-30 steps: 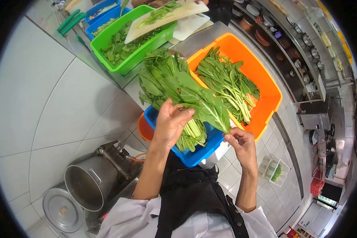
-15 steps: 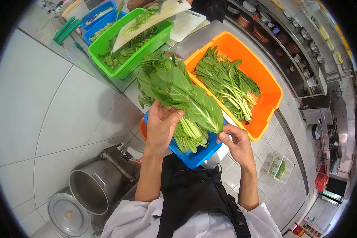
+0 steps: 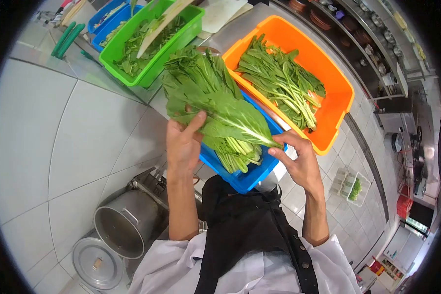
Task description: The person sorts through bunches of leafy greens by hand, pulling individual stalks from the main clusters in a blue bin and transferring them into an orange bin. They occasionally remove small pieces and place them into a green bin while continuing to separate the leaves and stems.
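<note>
A broad leafy green leaf (image 3: 230, 116) is stretched between my two hands, over the blue tub. My right hand (image 3: 299, 159) pinches its stem end between thumb and fingers. At the leaf's left side, my left hand (image 3: 183, 147) has its thumb on top, with fingers partly hidden beneath. Below the held leaf, a bunch of leafy greens (image 3: 193, 68) lies in the blue tub (image 3: 245, 183), pale stalks toward me. To the right stands an orange tub (image 3: 339, 100) holding more greens (image 3: 284, 83), laid with stalks toward the near side.
A green tub (image 3: 161, 63) with cut leaves and a cutting board (image 3: 164, 27) across it stands at the upper left. Green-handled shears (image 3: 69, 40) lie beside it. A large metal pot (image 3: 122, 228) and its lid (image 3: 97, 263) are at lower left.
My left hand has shifted left and up along the leaf, its thumb now farther over the surface. My right hand keeps its pinch on the stem end. The camera view has shifted slightly.
</note>
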A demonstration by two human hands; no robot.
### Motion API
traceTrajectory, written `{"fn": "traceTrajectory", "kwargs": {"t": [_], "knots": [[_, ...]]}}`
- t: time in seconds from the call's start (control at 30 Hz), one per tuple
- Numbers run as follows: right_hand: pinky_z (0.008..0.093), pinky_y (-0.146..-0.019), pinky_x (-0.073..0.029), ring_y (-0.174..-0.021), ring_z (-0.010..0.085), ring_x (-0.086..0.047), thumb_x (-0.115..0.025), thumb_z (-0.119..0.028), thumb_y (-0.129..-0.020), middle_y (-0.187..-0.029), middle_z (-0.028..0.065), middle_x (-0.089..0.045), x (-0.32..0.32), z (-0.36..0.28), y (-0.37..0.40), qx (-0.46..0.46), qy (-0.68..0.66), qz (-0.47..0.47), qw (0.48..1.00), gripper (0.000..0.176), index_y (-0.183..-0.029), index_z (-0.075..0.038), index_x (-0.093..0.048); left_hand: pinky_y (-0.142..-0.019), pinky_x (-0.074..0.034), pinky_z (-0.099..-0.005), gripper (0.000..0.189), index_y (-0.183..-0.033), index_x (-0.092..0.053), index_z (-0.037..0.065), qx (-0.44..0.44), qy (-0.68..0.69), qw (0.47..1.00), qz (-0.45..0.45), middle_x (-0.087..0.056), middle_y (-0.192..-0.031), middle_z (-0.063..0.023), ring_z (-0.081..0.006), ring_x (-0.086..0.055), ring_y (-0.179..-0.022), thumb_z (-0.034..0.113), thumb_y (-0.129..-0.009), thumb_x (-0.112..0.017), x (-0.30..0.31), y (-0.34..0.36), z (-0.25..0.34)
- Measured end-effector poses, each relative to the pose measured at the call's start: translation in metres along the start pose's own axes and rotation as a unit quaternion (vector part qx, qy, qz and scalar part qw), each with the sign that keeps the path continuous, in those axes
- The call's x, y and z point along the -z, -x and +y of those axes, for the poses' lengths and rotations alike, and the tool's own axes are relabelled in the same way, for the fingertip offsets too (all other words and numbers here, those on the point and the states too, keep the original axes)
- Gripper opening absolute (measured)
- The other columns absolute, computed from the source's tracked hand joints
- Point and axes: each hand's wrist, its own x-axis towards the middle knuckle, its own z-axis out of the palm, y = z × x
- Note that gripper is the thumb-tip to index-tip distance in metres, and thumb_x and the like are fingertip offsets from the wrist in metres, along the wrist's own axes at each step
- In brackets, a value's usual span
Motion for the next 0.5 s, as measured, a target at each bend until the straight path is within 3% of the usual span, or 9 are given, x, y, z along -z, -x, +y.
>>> {"fn": "traceTrajectory", "kwargs": {"t": [0.07,0.1,0.13,0.17,0.23,0.3,0.33,0.4,0.5], "knots": [[0.034,-0.069,-0.046,-0.075,0.0243,-0.056,-0.07,-0.01,-0.084,-0.084,0.0128,-0.065,-0.002,-0.001,-0.001,0.003,0.006,0.008,1.0,0.02,-0.098,0.004,-0.067,-0.096,-0.048,-0.0385,0.04,-0.122,-0.046,-0.001,-0.013,-0.029,0.999,0.008,-0.057,-0.119,-0.012,-0.0233,-0.058,-0.111,0.001,-0.087,-0.065,0.004,-0.001,-0.004],[0.0357,-0.072,-0.046,-0.077,0.0267,-0.057,-0.069,-0.009,-0.083,-0.085,0.0137,-0.065,-0.003,-0.001,-0.002,0.014,0.023,0.005,1.0,0.019,-0.097,0.004,-0.067,-0.098,-0.046,-0.0391,0.042,-0.122,-0.046,-0.001,-0.126,-0.178,0.969,0.112,-0.056,-0.12,-0.0132,-0.024,-0.055,-0.114,0.002,-0.086,-0.067,0.003,0.0,-0.005],[0.0374,-0.074,-0.046,-0.08,0.0292,-0.057,-0.068,-0.008,-0.083,-0.086,0.0146,-0.065,-0.003,0.0,-0.003,0.024,0.04,0.003,0.999,0.018,-0.096,0.004,-0.066,-0.1,-0.043,-0.0397,0.044,-0.123,-0.046,0.0,-0.234,-0.319,0.894,0.209,-0.056,-0.12,-0.0143,-0.0247,-0.052,-0.118,0.004,-0.085,-0.068,0.001,0.002,-0.005],[0.0374,-0.074,-0.046,-0.08,0.0292,-0.057,-0.068,-0.008,-0.083,-0.086,0.0146,-0.065,-0.002,0.0,-0.004,0.02,0.04,0.005,0.999,0.018,-0.096,0.004,-0.066,-0.1,-0.043,-0.0397,0.044,-0.123,-0.046,0.0,-0.231,-0.321,0.895,0.206,-0.056,-0.12,-0.0143,-0.0247,-0.052,-0.118,0.004,-0.085,-0.068,-0.003,0.005,-0.004],[0.0401,-0.08,-0.044,-0.083,0.0323,-0.056,-0.065,-0.007,-0.083,-0.085,0.0148,-0.065,-0.003,0.0,-0.007,0.06,0.059,-0.02,0.996,0.015,-0.095,0.004,-0.066,-0.095,-0.046,-0.0381,0.057,-0.126,-0.049,0.001,-0.425,-0.483,0.765,-0.027,-0.056,-0.122,-0.0137,-0.0231,-0.052,-0.116,0.018,-0.079,-0.076,-0.027,0.015,0.006],[0.0403,-0.083,-0.044,-0.085,0.0318,-0.056,-0.065,-0.007,-0.084,-0.086,0.0139,-0.065,-0.003,-0.001,-0.01,0.067,0.08,-0.044,0.994,0.015,-0.096,0.003,-0.066,-0.093,-0.046,-0.0391,0.05,-0.12,-0.052,0.0,-0.276,-0.583,0.712,-0.276,-0.056,-0.12,-0.0177,-0.0301,-0.055,-0.112,0.02,-0.079,-0.074,-0.038,0.018,0.003],[0.0404,-0.086,-0.043,-0.087,0.0313,-0.056,-0.064,-0.007,-0.084,-0.087,0.013,-0.065,-0.003,-0.002,-0.012,0.076,0.102,-0.062,0.99,0.016,-0.097,0.002,-0.066,-0.093,-0.046,-0.0391,0.05,-0.12,-0.052,0.0,-0.275,-0.585,0.713,-0.27,-0.056,-0.12,-0.0177,-0.0301,-0.055,-0.112,0.02,-0.079,-0.074,-0.036,0.015,0.0],[0.0409,-0.089,-0.042,-0.089,0.0302,-0.055,-0.064,-0.007,-0.084,-0.088,0.0117,-0.064,-0.004,-0.001,-0.012,0.103,0.151,-0.055,0.982,0.015,-0.097,0.0,-0.066,-0.088,-0.046,-0.0415,0.037,-0.114,-0.053,-0.001,-0.001,-0.66,0.656,-0.367,-0.054,-0.12,-0.0211,-0.0385,-0.054,-0.107,0.019,-0.085,-0.067,-0.03,0.006,-0.01],[0.0423,-0.096,-0.039,-0.092,0.0278,-0.054,-0.063,-0.007,-0.083,-0.088,0.009,-0.062,-0.007,0.001,-0.013,0.144,0.228,-0.058,0.961,0.015,-0.097,-0.002,-0.066,-0.082,-0.046,-0.0439,0.029,-0.112,-0.052,-0.003,-0.091,-0.615,0.696,-0.359,-0.056,-0.112,-0.0222,-0.0418,-0.055,-0.098,0.015,-0.09,-0.059,-0.03,0.016,-0.021]]}}
